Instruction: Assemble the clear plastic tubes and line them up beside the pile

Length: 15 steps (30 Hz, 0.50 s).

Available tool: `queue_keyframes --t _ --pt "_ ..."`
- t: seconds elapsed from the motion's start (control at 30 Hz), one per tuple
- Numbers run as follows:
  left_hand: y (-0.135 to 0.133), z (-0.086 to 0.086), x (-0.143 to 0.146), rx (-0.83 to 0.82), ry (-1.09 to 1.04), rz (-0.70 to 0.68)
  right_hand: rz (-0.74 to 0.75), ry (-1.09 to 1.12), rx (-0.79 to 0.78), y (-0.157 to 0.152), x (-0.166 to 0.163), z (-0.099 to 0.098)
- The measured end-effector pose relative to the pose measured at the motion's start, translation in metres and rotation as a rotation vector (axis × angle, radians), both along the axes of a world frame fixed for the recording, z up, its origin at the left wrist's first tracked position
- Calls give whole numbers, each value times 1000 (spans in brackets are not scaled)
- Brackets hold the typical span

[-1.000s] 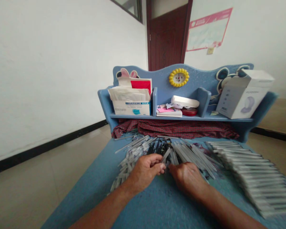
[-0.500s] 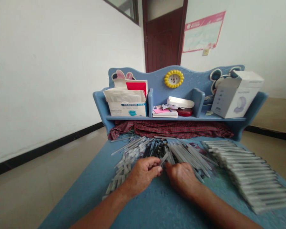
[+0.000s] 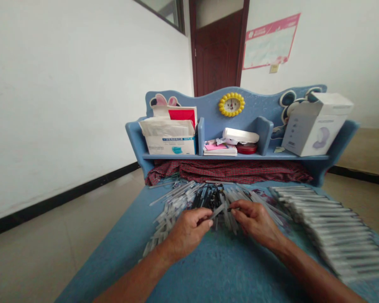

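Note:
My left hand [image 3: 191, 231] is closed, with thumb and fingers pinching a translucent pen barrel [image 3: 217, 210] that slants up to the right. My right hand [image 3: 255, 221] sits just right of the barrel's upper end, fingertips pinched on a small dark pen part [image 3: 230, 209], mostly hidden. Behind the hands lies a heap of black pen parts [image 3: 205, 195]. Loose translucent barrels [image 3: 167, 216] spread to the left of my left hand, and more barrels [image 3: 268, 206] lie behind my right hand.
On the right of the blue table [image 3: 205, 273] is a stacked row of pens [image 3: 337, 231]. Checked cloth [image 3: 227, 171] lies along the back under a blue shelf [image 3: 271, 157]. The shelf holds a mask box [image 3: 169, 143], a white carton [image 3: 316, 126] and a red round tin [image 3: 246, 149].
My right hand has risen from the table and turned, now pinching a small dark part beside the barrel. My left hand keeps its hold on the barrel almost unmoved.

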<state>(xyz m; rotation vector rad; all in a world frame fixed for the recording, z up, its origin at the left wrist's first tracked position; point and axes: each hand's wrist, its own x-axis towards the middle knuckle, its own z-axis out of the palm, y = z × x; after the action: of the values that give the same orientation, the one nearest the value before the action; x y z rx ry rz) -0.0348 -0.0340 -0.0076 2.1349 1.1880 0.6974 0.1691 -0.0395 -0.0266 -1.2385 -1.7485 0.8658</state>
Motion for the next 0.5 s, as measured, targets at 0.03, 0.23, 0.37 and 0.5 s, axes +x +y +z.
queue_keyframes --t 0.03,0.23,0.37,0.5 --pt "0 1 -1 29 30 -4 8 86 -51 0 3 1" --pt "1 2 -2 139 129 -82 46 237 -99 -1 9 4" --pt "0 2 -1 175 146 -118 91 185 -80 -2 8 2" --pt "-1 0 -1 216 165 -137 112 195 -92 -2 8 0"
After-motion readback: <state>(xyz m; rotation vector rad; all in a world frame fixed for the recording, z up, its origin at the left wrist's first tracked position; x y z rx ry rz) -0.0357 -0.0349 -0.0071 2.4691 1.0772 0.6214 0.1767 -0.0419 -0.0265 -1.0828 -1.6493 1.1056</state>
